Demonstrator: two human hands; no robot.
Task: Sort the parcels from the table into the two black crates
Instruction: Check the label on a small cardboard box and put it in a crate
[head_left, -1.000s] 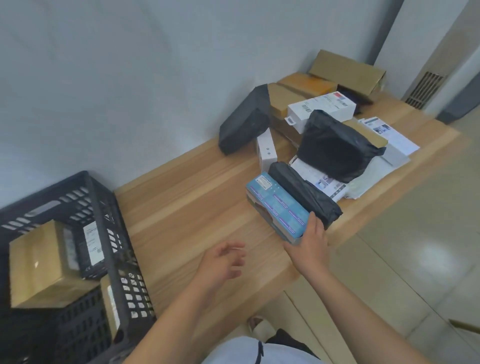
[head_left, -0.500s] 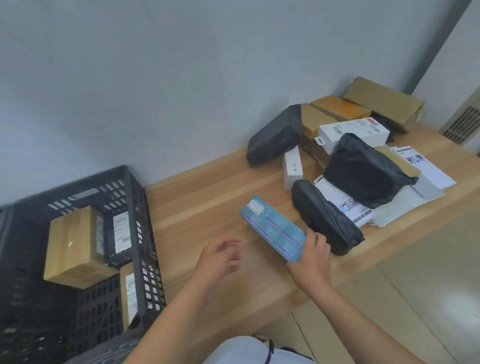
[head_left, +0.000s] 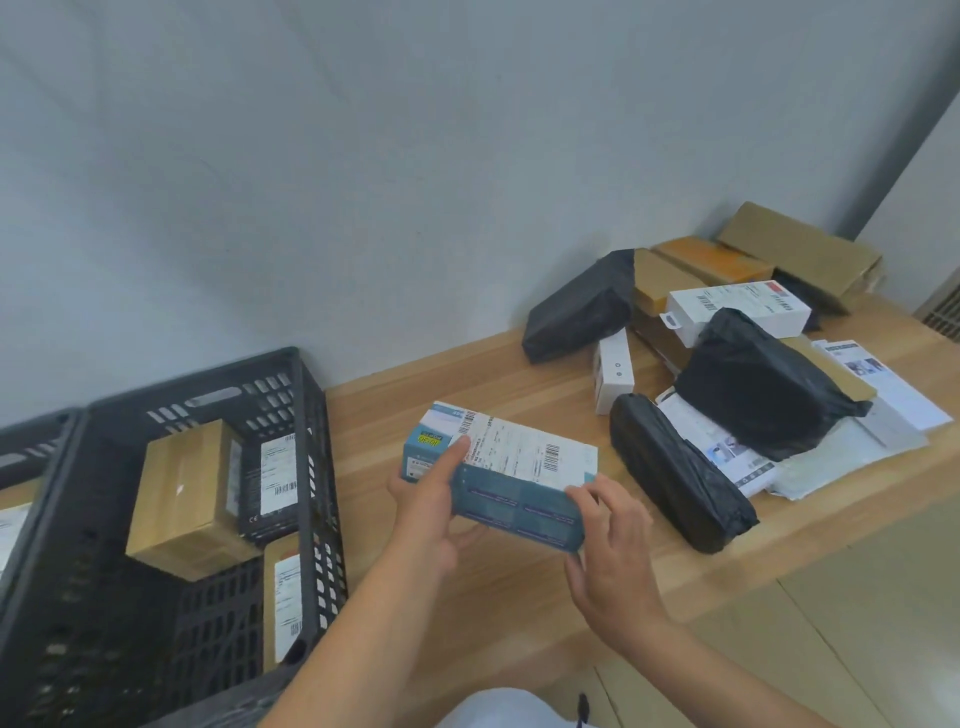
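Both hands grasp the blue parcel (head_left: 498, 473) above the worktop's (head_left: 467, 374) front edge: left hand (head_left: 431, 499) at one end, right hand (head_left: 608, 540) opposite, label tilted up, likely to choose a crate (head_left: 311, 467).

A clear lane is given by bare table (head_left: 441, 374) between the black crate (head_left: 324, 493) at left, partly filled by a brown box (head_left: 182, 493), and the parcel pile (head_left: 753, 395) at right, fronted by a long black parcel (head_left: 675, 478); the near edge is occupied by the held blue box (head_left: 514, 499).
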